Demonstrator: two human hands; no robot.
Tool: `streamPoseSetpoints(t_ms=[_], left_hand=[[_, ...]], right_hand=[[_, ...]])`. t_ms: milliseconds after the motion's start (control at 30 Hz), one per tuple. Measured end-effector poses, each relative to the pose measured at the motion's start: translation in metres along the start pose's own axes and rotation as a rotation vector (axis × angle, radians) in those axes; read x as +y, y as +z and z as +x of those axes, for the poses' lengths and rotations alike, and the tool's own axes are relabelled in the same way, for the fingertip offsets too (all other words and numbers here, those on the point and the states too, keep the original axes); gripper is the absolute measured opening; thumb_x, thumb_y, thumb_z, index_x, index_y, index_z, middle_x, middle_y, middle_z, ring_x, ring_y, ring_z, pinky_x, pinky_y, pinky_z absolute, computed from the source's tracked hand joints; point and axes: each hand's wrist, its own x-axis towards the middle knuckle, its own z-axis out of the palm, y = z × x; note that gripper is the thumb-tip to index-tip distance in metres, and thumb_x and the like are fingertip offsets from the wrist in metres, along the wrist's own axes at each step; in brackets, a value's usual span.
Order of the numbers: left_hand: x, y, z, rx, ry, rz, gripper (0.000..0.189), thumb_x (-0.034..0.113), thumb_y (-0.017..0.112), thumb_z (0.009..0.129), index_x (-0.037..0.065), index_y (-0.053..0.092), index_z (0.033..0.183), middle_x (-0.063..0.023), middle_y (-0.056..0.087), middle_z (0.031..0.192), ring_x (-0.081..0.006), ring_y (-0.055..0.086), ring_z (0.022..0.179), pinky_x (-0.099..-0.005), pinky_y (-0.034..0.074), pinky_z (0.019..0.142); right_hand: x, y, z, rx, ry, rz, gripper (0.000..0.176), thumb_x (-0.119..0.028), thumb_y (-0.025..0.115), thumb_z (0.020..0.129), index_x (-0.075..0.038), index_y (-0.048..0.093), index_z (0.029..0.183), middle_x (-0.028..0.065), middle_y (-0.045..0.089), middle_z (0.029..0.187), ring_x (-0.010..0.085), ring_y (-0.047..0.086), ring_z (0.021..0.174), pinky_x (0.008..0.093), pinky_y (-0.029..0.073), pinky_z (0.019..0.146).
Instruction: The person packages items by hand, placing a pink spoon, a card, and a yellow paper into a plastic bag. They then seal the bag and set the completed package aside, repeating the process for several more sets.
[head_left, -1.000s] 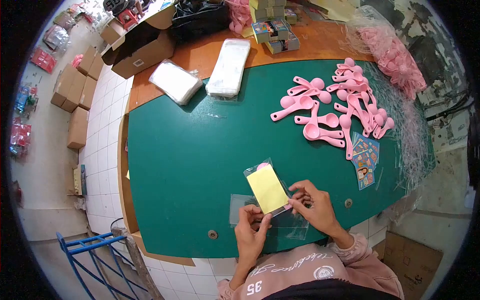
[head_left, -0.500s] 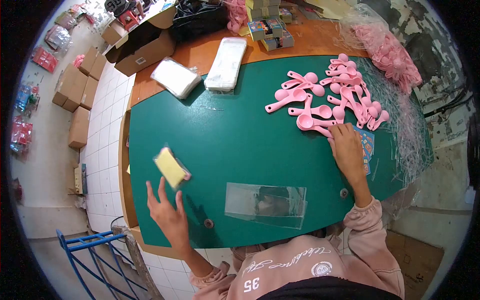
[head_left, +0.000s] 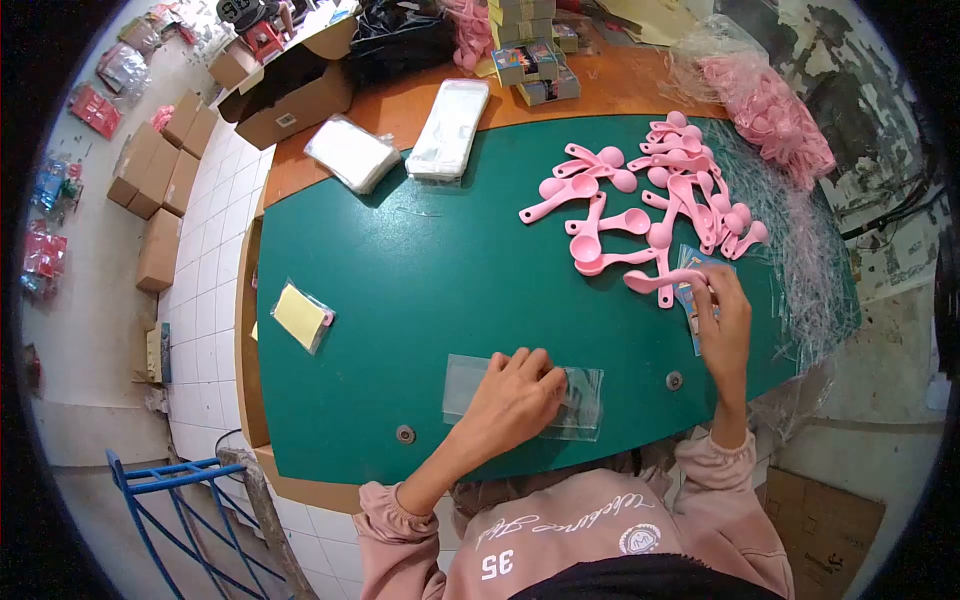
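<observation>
My right hand pinches the handle end of a pink measuring spoon, its bowl pointing left, above the printed cards on the green table mat. My left hand lies with curled fingers over the clear plastic bags near the front edge; its fingertips are partly hidden against them. Beyond my right hand spreads a loose pile of pink measuring spoons. A small filled packet with a yellow card lies flat at the left.
Two stacks of clear bags, one left and one right, sit at the back. Bundled card stacks, a bag of pink spoons and an open carton stand behind. Plastic shreds cover the right edge.
The yellow-card packet, in the air by my left hand before, now lies farther left. My left hand has moved right onto the clear bags. My right hand has drawn a spoon toward me.
</observation>
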Motion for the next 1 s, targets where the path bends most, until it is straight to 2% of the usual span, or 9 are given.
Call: streamPoseSetpoints(t_ms=[67,133,167,233,333,500,700,900,1000], left_hand=[[-0.001,-0.003,-0.001,0.057,-0.002,-0.029,0.012,0.011,0.062,0.073,0.009,0.052,0.079,-0.0071,0.055,0.085,-0.0237,0.054,0.081,-0.0364,0.040,0.071],[-0.008,-0.003,-0.003,0.078,-0.023,-0.602,0.015,0.006,0.060,0.076,0.008,0.049,0.086,-0.0093,0.061,0.086,-0.0207,0.058,0.079,-0.0336,0.044,0.070],[-0.008,-0.002,-0.004,0.076,-0.024,-0.601,0.015,0.006,0.060,0.076,0.008,0.049,0.086,-0.0093,0.061,0.086,-0.0207,0.058,0.079,-0.0336,0.044,0.070],[-0.007,0.000,-0.006,0.114,-0.360,-1.144,0.023,0.003,0.059,0.080,0.005,0.045,0.098,-0.0138,0.065,0.086,-0.0170,0.061,0.079,-0.0276,0.047,0.068],[-0.006,-0.010,-0.001,0.122,-0.467,-1.266,0.031,0.001,0.058,0.083,0.003,0.039,0.106,-0.0138,0.066,0.084,-0.0133,0.061,0.079,-0.0229,0.047,0.067],[-0.004,-0.011,-0.003,0.127,-0.493,-1.224,0.038,0.003,0.063,0.080,0.002,0.043,0.112,-0.0116,0.066,0.085,-0.0114,0.062,0.080,-0.0214,0.046,0.065],[0.000,-0.012,-0.001,0.061,-0.533,-1.203,0.040,0.005,0.063,0.080,0.002,0.047,0.117,-0.0080,0.066,0.088,-0.0086,0.059,0.079,-0.0215,0.046,0.069],[0.002,-0.006,-0.002,-0.032,-0.327,-1.307,0.041,0.007,0.059,0.084,0.000,0.045,0.122,-0.0085,0.063,0.100,-0.0116,0.058,0.088,-0.0244,0.046,0.078],[-0.005,-0.001,-0.012,-0.027,-0.380,-1.090,0.029,0.015,0.052,0.089,0.000,0.053,0.114,-0.0055,0.064,0.087,-0.0066,0.056,0.074,-0.0209,0.044,0.064]], right_hand=[[-0.014,-0.007,-0.012,0.027,0.036,0.078,0.013,-0.009,0.054,0.085,0.001,0.059,0.093,0.0107,0.056,0.081,0.0192,0.057,0.070,0.0281,0.046,0.059],[-0.023,-0.008,-0.027,0.053,0.074,0.156,0.013,-0.008,0.054,0.086,0.002,0.059,0.094,0.0098,0.057,0.081,0.0165,0.058,0.069,0.0264,0.047,0.059],[-0.026,-0.007,-0.035,0.053,0.117,0.287,0.013,-0.007,0.054,0.086,0.002,0.058,0.094,0.0092,0.058,0.081,0.0145,0.059,0.070,0.0251,0.047,0.060],[-0.036,-0.004,-0.042,0.062,0.164,0.460,0.014,-0.004,0.056,0.085,0.003,0.057,0.097,0.0074,0.060,0.083,0.0123,0.061,0.072,0.0230,0.049,0.063],[-0.042,0.000,-0.049,0.020,0.213,0.500,0.016,-0.002,0.056,0.084,0.003,0.056,0.100,0.0067,0.060,0.081,0.0128,0.061,0.071,0.0233,0.050,0.063],[-0.048,0.010,-0.052,0.087,0.188,0.685,0.020,-0.003,0.056,0.085,0.004,0.051,0.103,0.0109,0.062,0.082,0.0151,0.062,0.073,0.0248,0.051,0.063],[-0.053,0.012,-0.051,-0.057,0.184,0.675,0.022,-0.002,0.057,0.083,0.004,0.049,0.103,0.0124,0.062,0.082,0.0162,0.063,0.072,0.0254,0.052,0.065],[-0.057,0.020,-0.047,-0.369,0.177,0.744,0.021,-0.003,0.062,0.081,0.001,0.047,0.095,0.0106,0.063,0.078,0.0139,0.063,0.072,0.0249,0.051,0.065],[-0.051,0.020,-0.048,-0.244,0.142,0.686,0.017,-0.002,0.061,0.080,0.001,0.049,0.092,0.0105,0.063,0.079,0.0131,0.063,0.071,0.0242,0.050,0.062]])
